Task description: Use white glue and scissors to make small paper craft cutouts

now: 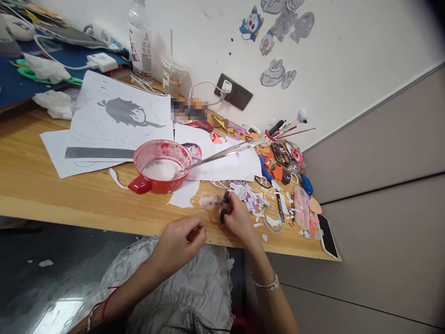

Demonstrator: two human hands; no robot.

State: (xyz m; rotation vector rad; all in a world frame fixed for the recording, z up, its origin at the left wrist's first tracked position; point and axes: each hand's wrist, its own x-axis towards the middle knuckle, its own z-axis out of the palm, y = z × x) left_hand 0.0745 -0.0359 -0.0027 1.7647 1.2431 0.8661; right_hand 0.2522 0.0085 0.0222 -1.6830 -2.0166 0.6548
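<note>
Scissors: small, black-handled, in your right hand, fingers through the loops and curled tight; blades point left over the desk edge toward a small pale scrap. How far the blades stand apart is too small to tell.

Left hand: held just off the desk's front edge, fingers closed in a loose pinch. Something small may sit between thumb and fingers; you cannot tell what.

Scrap: lies on the wood just left of the blade tips, near the red bowl.

Bowl: holds white paste, a long brush resting in it with its handle running up to the right across white sheets.

Offcuts: paper trimmings and coloured cut-outs scattered right of your right hand, a tape ring among them.

Handling notes, as judgement: keep your wrist resting on the desk edge so the blades stay steady. Feed the piece with your left hand and turn the paper, not the scissors. Cut with short snips near the pivot for tight curves. Keep the work clear of the paste bowl and brush handle, both close enough to knock.
</note>
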